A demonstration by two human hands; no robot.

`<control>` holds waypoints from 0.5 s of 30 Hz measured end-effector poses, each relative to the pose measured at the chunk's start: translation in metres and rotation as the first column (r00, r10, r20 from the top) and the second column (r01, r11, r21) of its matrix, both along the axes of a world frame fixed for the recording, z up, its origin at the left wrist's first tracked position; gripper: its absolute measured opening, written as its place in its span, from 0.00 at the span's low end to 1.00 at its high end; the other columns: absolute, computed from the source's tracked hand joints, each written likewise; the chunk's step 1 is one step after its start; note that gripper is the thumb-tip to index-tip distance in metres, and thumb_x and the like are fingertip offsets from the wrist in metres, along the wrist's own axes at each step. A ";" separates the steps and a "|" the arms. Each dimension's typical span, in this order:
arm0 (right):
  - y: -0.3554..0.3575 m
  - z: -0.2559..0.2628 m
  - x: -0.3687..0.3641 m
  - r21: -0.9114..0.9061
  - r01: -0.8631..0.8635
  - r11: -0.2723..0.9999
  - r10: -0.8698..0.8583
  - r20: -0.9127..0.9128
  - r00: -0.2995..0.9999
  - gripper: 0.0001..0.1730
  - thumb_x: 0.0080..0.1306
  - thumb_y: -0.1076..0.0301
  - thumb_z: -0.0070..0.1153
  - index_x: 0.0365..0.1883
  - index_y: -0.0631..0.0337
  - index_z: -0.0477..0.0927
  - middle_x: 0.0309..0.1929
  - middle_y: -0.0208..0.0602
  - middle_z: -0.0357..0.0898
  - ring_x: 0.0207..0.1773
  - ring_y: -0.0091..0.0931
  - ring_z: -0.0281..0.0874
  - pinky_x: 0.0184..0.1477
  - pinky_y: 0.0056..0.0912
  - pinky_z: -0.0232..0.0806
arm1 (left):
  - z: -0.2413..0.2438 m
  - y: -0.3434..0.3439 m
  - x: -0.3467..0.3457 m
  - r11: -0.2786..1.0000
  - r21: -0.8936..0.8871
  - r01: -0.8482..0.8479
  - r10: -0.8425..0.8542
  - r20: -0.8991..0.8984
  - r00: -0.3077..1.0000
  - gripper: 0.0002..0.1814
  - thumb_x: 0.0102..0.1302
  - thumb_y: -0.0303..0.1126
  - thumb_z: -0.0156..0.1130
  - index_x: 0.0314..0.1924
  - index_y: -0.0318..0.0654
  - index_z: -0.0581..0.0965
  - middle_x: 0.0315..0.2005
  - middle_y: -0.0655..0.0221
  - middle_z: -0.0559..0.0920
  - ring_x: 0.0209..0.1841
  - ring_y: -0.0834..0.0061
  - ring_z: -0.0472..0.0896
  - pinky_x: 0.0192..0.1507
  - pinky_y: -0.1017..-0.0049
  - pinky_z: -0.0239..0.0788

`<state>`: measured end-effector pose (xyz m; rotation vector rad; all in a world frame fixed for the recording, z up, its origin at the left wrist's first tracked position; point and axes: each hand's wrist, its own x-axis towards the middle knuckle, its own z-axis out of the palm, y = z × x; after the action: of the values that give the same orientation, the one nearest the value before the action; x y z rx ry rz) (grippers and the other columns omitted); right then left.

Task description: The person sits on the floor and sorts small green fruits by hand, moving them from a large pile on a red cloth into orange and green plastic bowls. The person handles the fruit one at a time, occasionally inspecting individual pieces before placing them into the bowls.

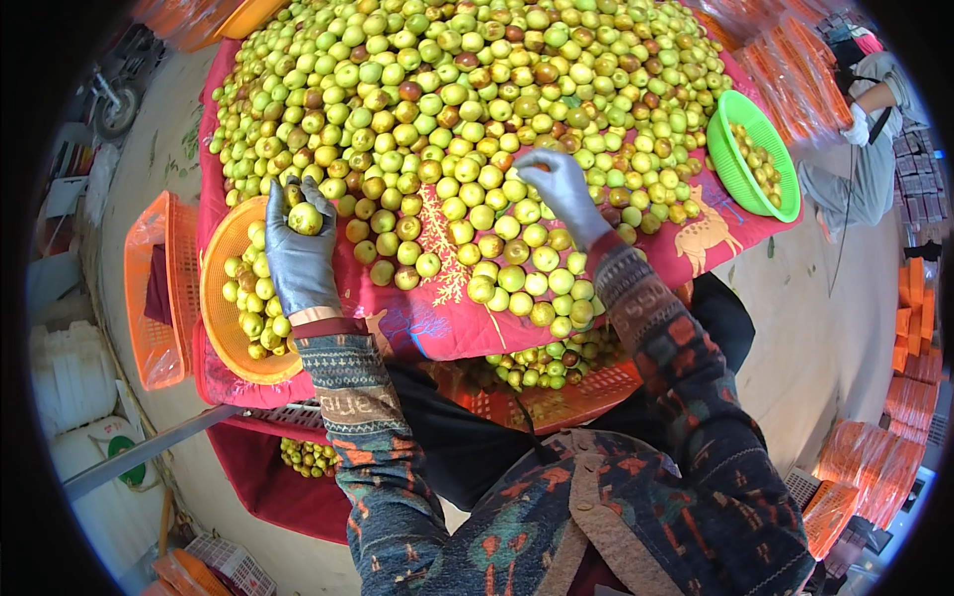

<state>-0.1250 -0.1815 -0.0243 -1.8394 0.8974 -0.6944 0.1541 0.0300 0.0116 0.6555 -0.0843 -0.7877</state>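
My left hand [300, 257], in a grey glove, holds a few green-brown jujubes [305, 219] against its palm and fingers. It is beside the rim of an orange plastic basket [216, 328] partly filled with jujubes. My right hand [555, 186], gloved the same way, hovers over the near part of a large heap of jujubes [447, 97]. Its fingers curl towards the thumb; whether a fruit is between them cannot be made out. The heap lies on a red patterned cloth [477, 328], with loose jujubes spread towards my lap.
A green plastic basket [760, 141] with some jujubes stands at the cloth's right edge. Below the near edge sits a red crate [596, 384] with jujubes. An orange crate [160, 298] stands left. A metal bar [149, 451] juts out lower left. Another person [868, 149] is at upper right.
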 end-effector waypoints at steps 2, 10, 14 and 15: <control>-0.014 -0.013 0.022 -0.576 -0.045 0.816 -0.145 -0.280 0.949 0.06 0.55 0.70 0.55 0.28 0.56 0.84 0.34 0.35 0.84 0.39 0.38 0.81 0.42 0.37 0.73 | -0.002 0.002 0.006 0.991 0.086 -0.105 0.097 0.092 0.991 0.18 0.70 0.29 0.56 0.56 0.29 0.68 0.45 0.59 0.79 0.47 0.75 0.77 0.46 0.79 0.75; -0.023 0.008 0.065 -0.380 -0.534 0.755 -0.022 -0.829 0.558 0.08 0.57 0.68 0.54 0.31 0.61 0.83 0.33 0.48 0.83 0.39 0.42 0.83 0.40 0.47 0.74 | -0.010 0.029 0.021 0.806 0.185 -0.562 0.338 0.635 0.695 0.15 0.65 0.35 0.63 0.45 0.31 0.75 0.39 0.60 0.81 0.43 0.69 0.78 0.41 0.71 0.75; -0.022 -0.008 0.051 -0.529 -0.402 0.747 -0.085 -0.676 0.732 0.11 0.55 0.67 0.58 0.37 0.58 0.81 0.34 0.42 0.83 0.40 0.40 0.82 0.40 0.44 0.72 | 0.007 0.029 0.013 0.929 0.091 -0.358 0.327 0.247 0.912 0.15 0.66 0.35 0.62 0.46 0.31 0.75 0.41 0.61 0.81 0.45 0.70 0.79 0.44 0.72 0.75; -0.017 -0.007 0.046 -0.570 -0.296 0.766 -0.110 -0.570 0.814 0.13 0.55 0.66 0.59 0.40 0.57 0.80 0.34 0.42 0.83 0.39 0.40 0.81 0.40 0.43 0.72 | 0.014 0.032 0.015 0.964 -0.129 -0.232 0.212 -0.152 0.965 0.16 0.66 0.35 0.62 0.47 0.31 0.75 0.41 0.61 0.81 0.46 0.69 0.79 0.45 0.72 0.75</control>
<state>-0.0792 -0.1982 -0.0309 -2.8038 1.0008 -0.3788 0.1695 0.0622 0.0257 0.4614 0.0569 -0.6004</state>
